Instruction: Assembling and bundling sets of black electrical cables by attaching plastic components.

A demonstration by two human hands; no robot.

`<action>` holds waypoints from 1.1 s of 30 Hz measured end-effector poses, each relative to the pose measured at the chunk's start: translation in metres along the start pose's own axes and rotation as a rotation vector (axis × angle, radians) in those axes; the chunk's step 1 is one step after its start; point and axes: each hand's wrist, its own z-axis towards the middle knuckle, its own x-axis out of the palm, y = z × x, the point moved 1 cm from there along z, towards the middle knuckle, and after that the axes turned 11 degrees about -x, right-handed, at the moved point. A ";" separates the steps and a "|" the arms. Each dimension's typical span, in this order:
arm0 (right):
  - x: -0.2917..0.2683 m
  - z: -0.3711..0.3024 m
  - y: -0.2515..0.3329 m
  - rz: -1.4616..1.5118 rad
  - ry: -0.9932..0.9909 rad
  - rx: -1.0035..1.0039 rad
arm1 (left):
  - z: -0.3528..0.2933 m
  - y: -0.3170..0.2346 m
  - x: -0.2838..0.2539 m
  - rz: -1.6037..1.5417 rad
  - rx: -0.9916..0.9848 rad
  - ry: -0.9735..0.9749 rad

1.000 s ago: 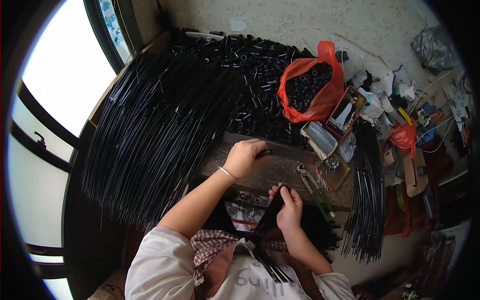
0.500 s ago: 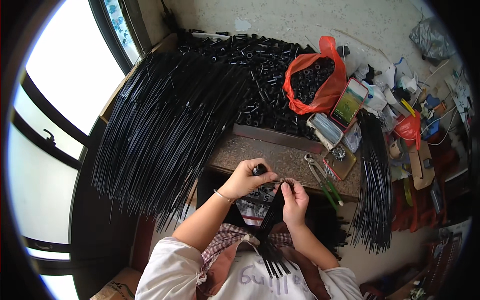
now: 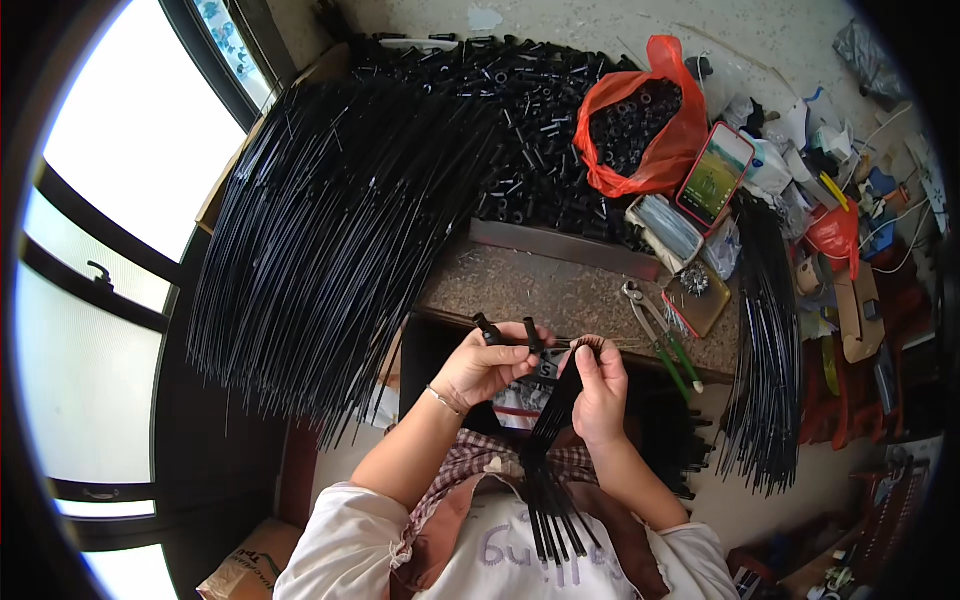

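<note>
My left hand (image 3: 468,372) is closed around small black tubular parts; one black tube end (image 3: 486,328) sticks up beside the thumb side, and a second black tube (image 3: 533,336) stands at the fingertips. Close by on the right, my right hand (image 3: 602,395) pinches a bundle of thin black rods (image 3: 545,425). The rods hang down from it across my lap and fan out over my apron. Fine wire ends show between the two hands. Whether a wire enters the tube at the left fingertips is too small to tell.
A large sheaf of black rods (image 3: 310,260) covers the table's left side. Loose black tubular parts (image 3: 540,130) pile up behind a low ledge (image 3: 560,248). At right lie a red bag (image 3: 650,165), a phone (image 3: 716,172), green-handled pliers (image 3: 660,335) and another rod sheaf (image 3: 765,350).
The left hand has turned a little, and two black tubes now stick out of it where one showed before. The right hand still grips the rods. The whole view has shifted slightly.
</note>
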 end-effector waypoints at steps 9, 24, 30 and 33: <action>0.004 -0.011 -0.007 -0.102 -0.015 -0.070 | 0.008 0.005 0.007 -0.036 0.016 0.097; 0.004 -0.005 -0.012 -0.050 0.028 -0.038 | 0.011 0.002 -0.002 0.077 0.059 0.158; -0.003 -0.006 -0.020 -0.047 0.015 -0.010 | 0.011 0.002 0.000 0.032 0.042 0.091; 0.002 -0.005 -0.016 -0.023 0.000 0.016 | 0.012 0.003 -0.001 0.047 0.060 0.101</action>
